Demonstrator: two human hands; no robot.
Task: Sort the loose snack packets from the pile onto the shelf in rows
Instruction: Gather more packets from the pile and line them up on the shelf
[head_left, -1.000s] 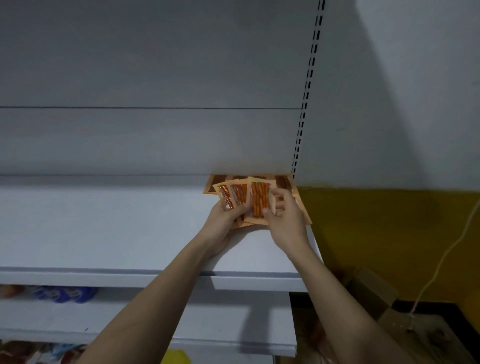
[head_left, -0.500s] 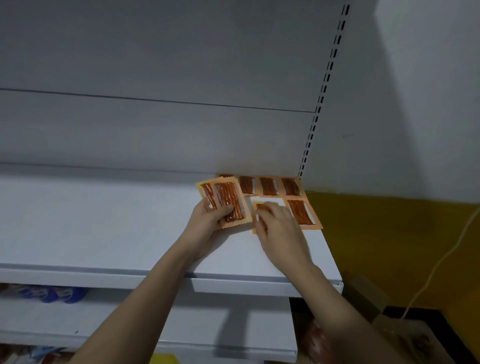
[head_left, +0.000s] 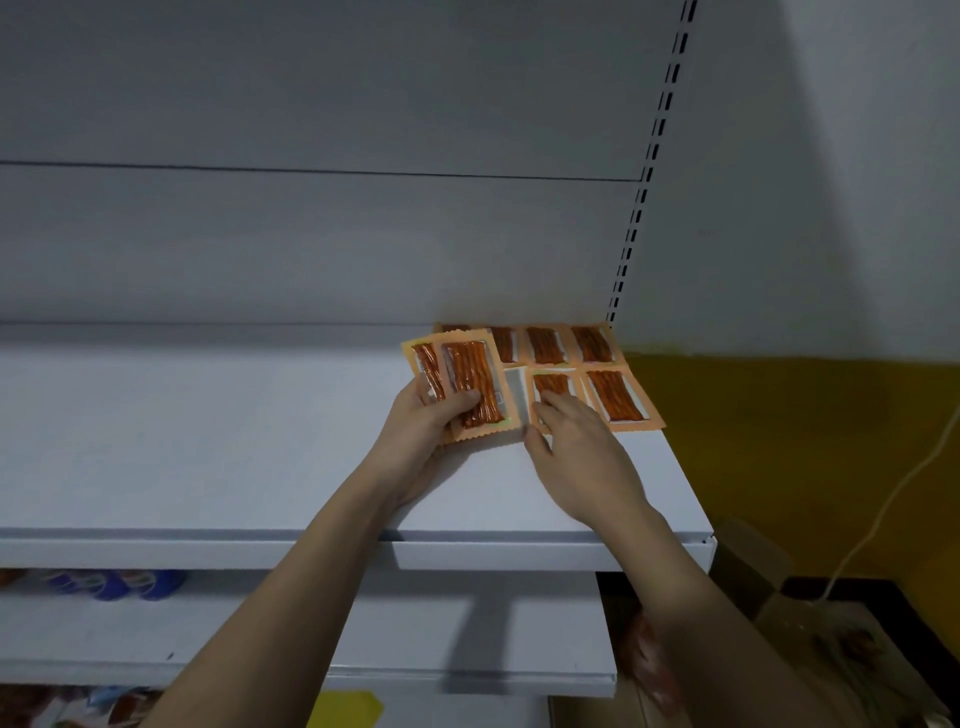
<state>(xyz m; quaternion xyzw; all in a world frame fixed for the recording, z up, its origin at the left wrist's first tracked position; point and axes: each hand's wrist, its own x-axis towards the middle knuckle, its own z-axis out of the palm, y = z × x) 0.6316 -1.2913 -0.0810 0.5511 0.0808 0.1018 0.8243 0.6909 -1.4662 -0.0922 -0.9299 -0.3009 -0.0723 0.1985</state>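
Orange snack packets with brown sticks lie flat at the back right corner of the white shelf (head_left: 208, 467): a back row (head_left: 545, 344) against the wall and a front row with one packet at the right end (head_left: 618, 397). My right hand (head_left: 576, 447) rests its straight fingers on the second front-row packet (head_left: 551, 383), partly covering it. My left hand (head_left: 421, 426) grips two overlapping packets (head_left: 467, 382), thumb on top, just left of the rows and lifted off the shelf.
A slotted upright (head_left: 644, 182) runs along the shelf's right back corner. Beyond the shelf end is a yellow wall (head_left: 805, 441) with a white cable (head_left: 883, 514). Lower shelves hold blue packets (head_left: 119, 584). Cardboard boxes (head_left: 810, 639) stand on the floor at the right.
One second ago both hands held a fanned bunch. My right hand has since laid one packet flat in the front row and still rests on it; my left hand keeps two packets.
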